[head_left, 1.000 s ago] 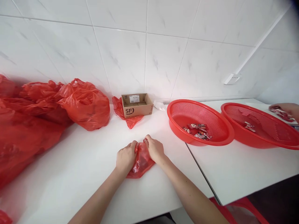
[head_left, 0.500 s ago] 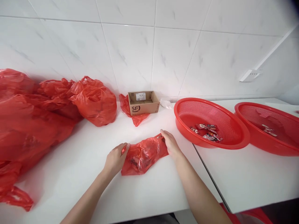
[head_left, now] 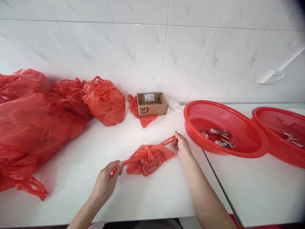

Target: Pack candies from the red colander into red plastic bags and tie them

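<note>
A small red plastic bag (head_left: 148,158) with something dark inside lies on the white counter (head_left: 78,171) in front of me. My left hand (head_left: 107,181) pinches its left handle, pulled out toward the lower left. My right hand (head_left: 182,147) pinches the right handle, stretched toward the upper right. Both handles are drawn taut away from the bag.
Large red plastic bags (head_left: 35,124) are heaped at the left. A small open cardboard box (head_left: 152,104) stands by the tiled wall. Two red mesh baskets (head_left: 240,149) (head_left: 281,140) holding small wrapped packets sit on the right. A seam splits the counter near the first basket.
My hands moved apart from the bunched bag, each drawing a handle outward. The camera turned left. Another person's hand at the far right is no longer in view.
</note>
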